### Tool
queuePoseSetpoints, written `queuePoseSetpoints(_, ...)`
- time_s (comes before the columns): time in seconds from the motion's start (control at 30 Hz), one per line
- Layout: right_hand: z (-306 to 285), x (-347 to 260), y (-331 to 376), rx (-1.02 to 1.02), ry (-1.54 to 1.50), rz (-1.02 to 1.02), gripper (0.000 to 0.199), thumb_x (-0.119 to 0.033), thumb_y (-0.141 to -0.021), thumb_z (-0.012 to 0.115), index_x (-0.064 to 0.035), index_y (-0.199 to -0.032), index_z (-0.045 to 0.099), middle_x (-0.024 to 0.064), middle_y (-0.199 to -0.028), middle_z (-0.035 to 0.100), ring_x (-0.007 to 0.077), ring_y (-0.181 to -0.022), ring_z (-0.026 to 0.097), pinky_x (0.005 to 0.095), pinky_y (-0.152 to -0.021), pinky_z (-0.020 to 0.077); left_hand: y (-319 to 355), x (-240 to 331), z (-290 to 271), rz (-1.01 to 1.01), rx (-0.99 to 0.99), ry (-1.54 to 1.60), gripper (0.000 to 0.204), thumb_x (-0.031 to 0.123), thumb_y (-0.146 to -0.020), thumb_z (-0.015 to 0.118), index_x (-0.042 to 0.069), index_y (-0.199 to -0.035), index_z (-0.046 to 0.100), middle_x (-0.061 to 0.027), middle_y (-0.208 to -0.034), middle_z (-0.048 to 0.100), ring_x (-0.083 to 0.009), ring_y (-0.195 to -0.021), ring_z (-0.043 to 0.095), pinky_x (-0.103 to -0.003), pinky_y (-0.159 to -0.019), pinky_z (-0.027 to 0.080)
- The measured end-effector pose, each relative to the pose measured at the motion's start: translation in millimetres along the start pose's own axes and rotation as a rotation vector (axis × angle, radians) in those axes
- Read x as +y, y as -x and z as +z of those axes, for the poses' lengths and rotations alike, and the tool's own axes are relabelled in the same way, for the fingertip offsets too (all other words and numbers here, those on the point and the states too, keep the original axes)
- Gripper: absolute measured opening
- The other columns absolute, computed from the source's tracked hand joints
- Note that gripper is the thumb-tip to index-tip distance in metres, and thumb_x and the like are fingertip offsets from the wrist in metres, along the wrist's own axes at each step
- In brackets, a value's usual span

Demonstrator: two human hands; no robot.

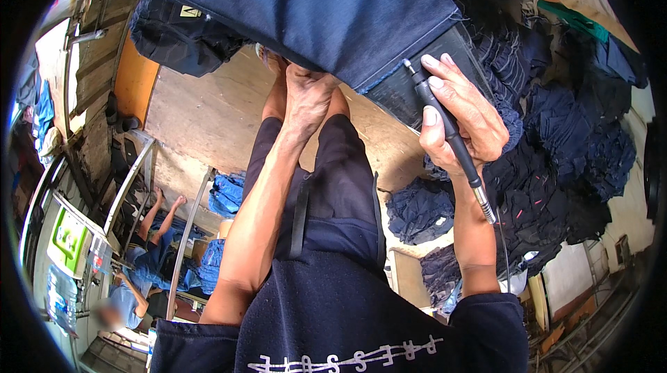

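A dark blue denim garment (306, 5) is spread at the top, its right end lying over a flat black board (396, 98). My left hand (309, 95) is curled closed at the garment's near edge, with its fingertips hidden. In my right hand (465, 116) is a black pen-shaped rotary tool (451, 133), gripped between thumb and fingers. The small metal tip points at the frayed hem by the board's bare end. A thin cable runs down from the spring at the tool's back end, along my right forearm.
Heaps of dark denim (535, 178) fill the right side, with a smaller bundle (420, 210) on the floor. Another dark garment (184, 36) hangs at upper left. Metal rails (128, 185) stand to the left, where another person (132, 296) sits. Someone's arm (590, 5) shows at upper right.
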State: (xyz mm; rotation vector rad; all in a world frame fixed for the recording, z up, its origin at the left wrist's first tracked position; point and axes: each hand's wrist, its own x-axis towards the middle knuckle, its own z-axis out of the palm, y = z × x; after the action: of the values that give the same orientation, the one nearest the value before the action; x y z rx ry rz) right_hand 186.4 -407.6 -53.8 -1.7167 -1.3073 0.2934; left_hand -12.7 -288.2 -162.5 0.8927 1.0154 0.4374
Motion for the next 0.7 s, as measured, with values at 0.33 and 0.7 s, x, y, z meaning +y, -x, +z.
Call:
queuePoseSetpoints(0.33,2,3,0,0.091,0.02,0.029,0.035,0.003,-0.075,0.073,0.0069,-0.109,0.077,0.0261,-0.101,0.08,0.0406,-0.106,0.081,0.0561,-0.104,0.0628,-4,-12,-15,-0.079,-0.017,-0.194,0.025,0.006,-0.097,0.083,0.002,-0.121,0.079,-0.0008,-0.122,0.079,-0.014,-0.115,0.069,-0.036,-0.104,0.051)
queuePoseSetpoints(0.7,-2,3,3,0.073,0.031,0.078,0.033,0.003,-0.086,0.066,0.0103,-0.117,0.074,0.0318,-0.118,0.078,0.0422,-0.118,0.077,0.056,-0.112,0.0569,0,-2,-9,-0.062,-0.062,-0.138,0.026,0.003,-0.099,0.077,0.002,-0.125,0.078,-0.001,-0.126,0.077,-0.0143,-0.119,0.066,-0.035,-0.106,0.049)
